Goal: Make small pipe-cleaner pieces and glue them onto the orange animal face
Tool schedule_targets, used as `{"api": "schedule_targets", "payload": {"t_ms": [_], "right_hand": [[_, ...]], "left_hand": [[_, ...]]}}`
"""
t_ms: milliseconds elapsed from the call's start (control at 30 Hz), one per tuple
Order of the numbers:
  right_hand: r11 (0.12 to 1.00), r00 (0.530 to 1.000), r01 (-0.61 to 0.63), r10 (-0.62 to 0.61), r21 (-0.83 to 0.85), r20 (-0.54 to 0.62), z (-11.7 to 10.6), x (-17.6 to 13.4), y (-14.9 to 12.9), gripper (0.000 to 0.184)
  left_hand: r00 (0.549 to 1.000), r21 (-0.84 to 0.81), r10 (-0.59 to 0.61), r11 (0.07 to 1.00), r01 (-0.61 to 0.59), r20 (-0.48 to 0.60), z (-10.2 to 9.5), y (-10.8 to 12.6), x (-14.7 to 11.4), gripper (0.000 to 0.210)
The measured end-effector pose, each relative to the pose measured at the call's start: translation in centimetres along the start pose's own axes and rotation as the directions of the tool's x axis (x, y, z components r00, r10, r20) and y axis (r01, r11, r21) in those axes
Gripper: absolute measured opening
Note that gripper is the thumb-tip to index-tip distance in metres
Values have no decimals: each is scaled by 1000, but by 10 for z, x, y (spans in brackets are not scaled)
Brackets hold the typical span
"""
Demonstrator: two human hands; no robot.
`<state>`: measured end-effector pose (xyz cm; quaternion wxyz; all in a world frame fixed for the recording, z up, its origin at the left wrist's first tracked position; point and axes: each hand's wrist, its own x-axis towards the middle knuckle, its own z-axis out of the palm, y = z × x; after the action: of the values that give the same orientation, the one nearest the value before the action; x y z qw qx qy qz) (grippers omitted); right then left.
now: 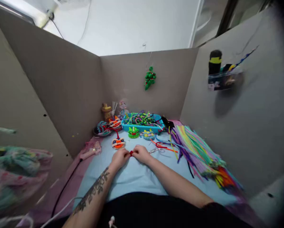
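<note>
We are holding a small red piece (131,153) between our two hands, over the blue cloth (125,177); whether it is touching the cloth, we cannot tell. By our judgement, this piece is standing at an early stage: it is showing no features we can make out, so most of its shaping is probably waiting. Beyond it, the orange face (118,143), green face (133,132) and blue face (148,135) are looking finished. Our forearms (177,180) are reaching forward and converging. Our left hand (121,157) and right hand (141,154) are facing each other, both pinching the piece narrowly.
</note>
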<state>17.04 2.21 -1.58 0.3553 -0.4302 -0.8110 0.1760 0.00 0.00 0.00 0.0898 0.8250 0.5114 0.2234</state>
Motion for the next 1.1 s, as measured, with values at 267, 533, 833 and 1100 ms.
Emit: {"api": "schedule_targets", "payload": {"t_ms": [267,533,833,1100], "right_hand": [[997,999,-42,41,61,14,-3,-1,-2,10],[986,998,-33,42,163,-49,-4,2,-6,11],[983,999,-26,33,180,-39,-3,3,-1,11],[988,997,-72,73,139,-1,-7,1,0,6]], "left_hand": [[1000,-18,14,1000,-14,-10,-2,1,2,17],[998,-1,48,999,-48,-43,-1,1,-1,19],[999,4,36,999,-36,-40,2,-1,0,17],[994,-80,-54,996,47,-92,0,3,1,18]]}}
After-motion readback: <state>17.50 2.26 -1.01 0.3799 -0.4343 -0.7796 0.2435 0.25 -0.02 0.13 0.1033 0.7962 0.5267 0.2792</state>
